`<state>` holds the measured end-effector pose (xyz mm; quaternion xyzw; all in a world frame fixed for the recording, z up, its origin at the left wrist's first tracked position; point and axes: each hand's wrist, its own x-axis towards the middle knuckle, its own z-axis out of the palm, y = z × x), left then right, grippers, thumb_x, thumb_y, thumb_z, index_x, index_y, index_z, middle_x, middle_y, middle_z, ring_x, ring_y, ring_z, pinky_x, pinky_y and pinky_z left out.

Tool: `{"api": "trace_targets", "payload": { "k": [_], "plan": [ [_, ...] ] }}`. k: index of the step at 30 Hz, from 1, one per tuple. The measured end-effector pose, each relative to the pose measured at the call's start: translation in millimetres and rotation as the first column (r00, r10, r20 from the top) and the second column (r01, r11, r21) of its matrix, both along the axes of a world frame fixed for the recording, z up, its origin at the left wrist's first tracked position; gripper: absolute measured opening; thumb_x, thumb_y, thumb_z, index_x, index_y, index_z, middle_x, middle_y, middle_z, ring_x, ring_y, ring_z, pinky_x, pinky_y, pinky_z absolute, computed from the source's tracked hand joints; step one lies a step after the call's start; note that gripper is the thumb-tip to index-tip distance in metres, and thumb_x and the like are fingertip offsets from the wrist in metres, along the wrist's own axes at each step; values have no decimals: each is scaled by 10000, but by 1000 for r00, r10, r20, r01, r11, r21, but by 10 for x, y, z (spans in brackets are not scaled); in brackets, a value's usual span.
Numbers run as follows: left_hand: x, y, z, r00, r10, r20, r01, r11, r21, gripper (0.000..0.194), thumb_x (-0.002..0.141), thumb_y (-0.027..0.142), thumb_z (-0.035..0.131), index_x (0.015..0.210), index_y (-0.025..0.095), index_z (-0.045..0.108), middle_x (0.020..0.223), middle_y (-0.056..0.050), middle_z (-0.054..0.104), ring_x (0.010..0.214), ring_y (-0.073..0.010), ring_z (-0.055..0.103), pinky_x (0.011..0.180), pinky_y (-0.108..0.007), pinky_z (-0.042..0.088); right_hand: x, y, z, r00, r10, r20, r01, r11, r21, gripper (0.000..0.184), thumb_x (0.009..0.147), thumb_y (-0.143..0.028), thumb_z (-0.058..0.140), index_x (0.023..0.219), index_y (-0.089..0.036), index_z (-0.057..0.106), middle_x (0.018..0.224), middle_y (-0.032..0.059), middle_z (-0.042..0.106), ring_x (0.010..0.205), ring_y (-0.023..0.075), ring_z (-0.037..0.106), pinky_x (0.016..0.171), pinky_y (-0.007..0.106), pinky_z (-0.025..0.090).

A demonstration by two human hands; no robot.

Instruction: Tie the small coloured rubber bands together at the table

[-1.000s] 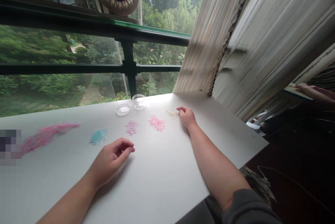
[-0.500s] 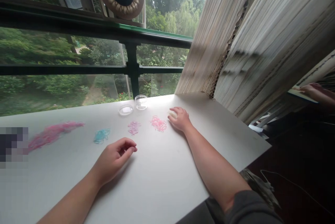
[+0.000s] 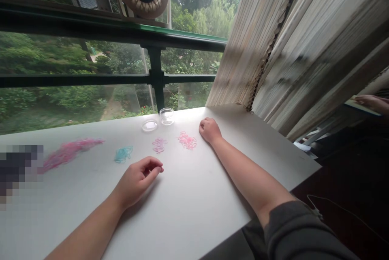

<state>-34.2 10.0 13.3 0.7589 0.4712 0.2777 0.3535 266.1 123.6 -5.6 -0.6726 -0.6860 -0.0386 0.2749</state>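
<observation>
Toward the back right of the white table, my right hand [image 3: 210, 130] is a closed fist resting on the surface. Cream-coloured bands showed under its fingers a moment ago; the fist now hides them. Just left of it lies a loose pile of pink rubber bands [image 3: 187, 140], apart from the hand. My left hand [image 3: 141, 179] rests nearer the front, fingers curled and thumb tip against the fingertips. What it pinches, if anything, is too small to make out. Beyond it are a small lilac band pile [image 3: 159, 145] and a teal band pile [image 3: 123, 154].
A long heap of pink bands [image 3: 73, 151] spreads at the left. A clear round dish [image 3: 167, 117] and a flat clear lid [image 3: 150, 126] stand near the window. Curtains [image 3: 237, 57] hang at the right, and another person's hand [image 3: 372, 102] shows beyond them.
My right hand has closed from spread fingers over the cream-coloured bands into a fist, and the bands have gone from sight. My left hand keeps its curled shape; the view has shifted slightly.
</observation>
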Motion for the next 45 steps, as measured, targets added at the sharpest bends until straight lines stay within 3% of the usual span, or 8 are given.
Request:
{"api": "trace_targets", "payload": {
  "k": [12,20,25,30,34,38,42,45],
  "plan": [
    [-3,-13,1,1000,-11,1,11,1000,-6,228,824,403,487,881,203,581,807,-20,663,743,-164,601,682,-262,460,162,44,-42,969,19,-245,9,994,112,157,711,-208,510,663,-172,656,755,49,622,731,170,531,733,274,410],
    [8,-22,27,1000,-3,8,3,1000,-4,212,823,379,481,877,200,584,819,-24,672,745,-166,603,684,-262,463,296,74,-70,823,-45,-566,188,962,196,223,699,-331,478,665,-152,606,648,33,617,591,140,536,575,237,428],
    [3,-20,18,1000,-3,14,3,1000,-3,221,823,385,478,878,198,581,812,-35,670,750,-174,607,692,-278,466,398,115,-100,731,-88,-677,321,919,228,191,713,-263,350,565,-185,443,501,-21,471,467,103,435,447,202,355],
    [26,-30,26,998,14,61,-15,1000,11,203,810,348,490,871,181,589,804,-44,677,730,-164,603,673,-271,464,366,55,-48,728,-91,-679,349,902,253,236,702,-257,350,491,-223,250,442,-54,232,435,87,224,383,222,201],
    [31,-32,7,987,48,151,-51,999,16,200,802,340,513,863,165,587,777,-48,672,690,-148,591,649,-256,461,262,-87,33,779,-64,-623,301,911,283,273,671,-244,381,481,-223,187,472,-44,155,470,85,165,405,238,159],
    [11,-27,-3,974,114,194,-113,993,-13,225,807,382,520,850,169,580,608,1,614,519,-109,521,526,-219,419,103,-276,83,850,2,-526,192,930,314,289,674,-241,397,467,-217,197,489,-40,152,463,82,186,428,238,177],
    [4,-24,29,962,194,192,-197,980,-2,247,788,410,539,747,170,579,490,38,520,467,-103,510,497,-208,395,-182,-493,108,902,157,-403,-22,947,320,307,672,-236,414,464,-212,190,481,-40,173,457,83,208,450,241,200],
    [4,-17,48,938,262,227,-272,962,14,279,788,412,520,659,166,558,444,41,482,431,-100,484,468,-210,373,-489,-724,112,894,318,-317,-228,930,290,314,656,-221,425,456,-206,184,462,-41,197,451,86,214,460,242,221]
  ]
}}
